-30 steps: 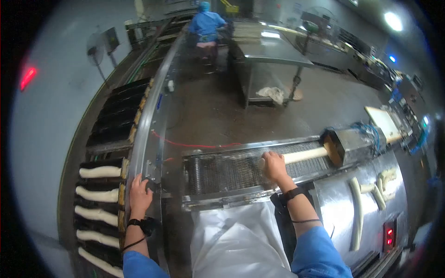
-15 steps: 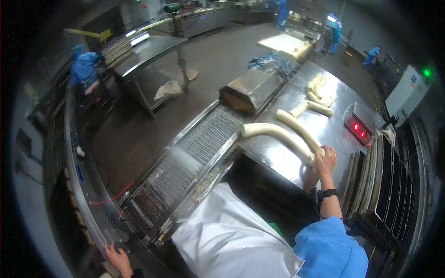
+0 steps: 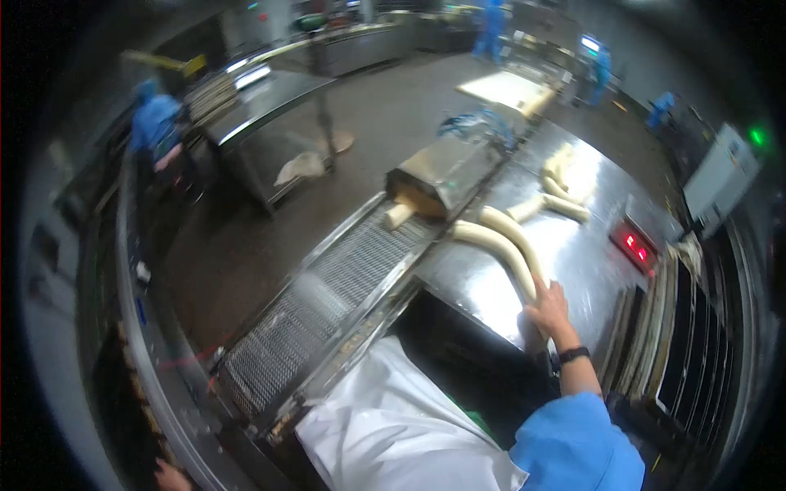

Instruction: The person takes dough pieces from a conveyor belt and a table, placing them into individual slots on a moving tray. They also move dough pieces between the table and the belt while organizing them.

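since half a second ago, the right hand (image 3: 550, 311) has drawn toward the near edge of the bench (image 3: 577, 250), and the two long pale rolls (image 3: 497, 244) have come closer together, lying side by side there. a pale stub (image 3: 399, 216) now pokes from the mouth of the metal housing (image 3: 446, 172) over the mesh belt (image 3: 278, 335). from where i stand, the right hand touches the rolls at their near ends; whether its grip pinches either one, i cannot tell. the left hand (image 3: 172, 476) has shifted lower by the steel rail (image 3: 147, 368), mostly out of sight, its grip unreadable. farther up the bench lie shorter pieces (image 3: 565, 207), near a red-lit display (image 3: 634, 245).
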Available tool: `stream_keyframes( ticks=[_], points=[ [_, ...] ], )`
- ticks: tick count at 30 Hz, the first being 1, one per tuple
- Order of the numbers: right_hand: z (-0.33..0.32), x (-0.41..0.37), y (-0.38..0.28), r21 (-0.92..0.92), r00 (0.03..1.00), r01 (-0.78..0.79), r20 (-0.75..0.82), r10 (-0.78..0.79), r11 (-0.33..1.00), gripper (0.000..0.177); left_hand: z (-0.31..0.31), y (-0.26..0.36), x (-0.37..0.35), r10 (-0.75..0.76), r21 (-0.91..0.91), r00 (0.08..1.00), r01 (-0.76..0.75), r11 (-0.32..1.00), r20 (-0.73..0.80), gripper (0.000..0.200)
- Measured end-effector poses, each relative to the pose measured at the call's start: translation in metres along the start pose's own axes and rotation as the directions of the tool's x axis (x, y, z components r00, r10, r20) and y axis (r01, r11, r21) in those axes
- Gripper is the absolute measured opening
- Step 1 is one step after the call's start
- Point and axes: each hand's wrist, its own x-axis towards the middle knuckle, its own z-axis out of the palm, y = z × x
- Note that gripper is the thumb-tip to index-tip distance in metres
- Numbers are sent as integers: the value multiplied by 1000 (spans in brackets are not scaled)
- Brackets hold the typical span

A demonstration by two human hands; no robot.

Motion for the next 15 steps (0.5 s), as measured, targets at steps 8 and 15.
stream_keyframes(
  ticks=[8,15],
  points=[
    [0,-5,-55,322,945,140,238,-223,936,68,-233,30,-71,-375,-241,926,352,904,-52,58],
    [-85,19,-192,809,847,133,207,-490,573,55,-222,-22,-66,-439,-457,878,476,751,193,66]
  ],
)
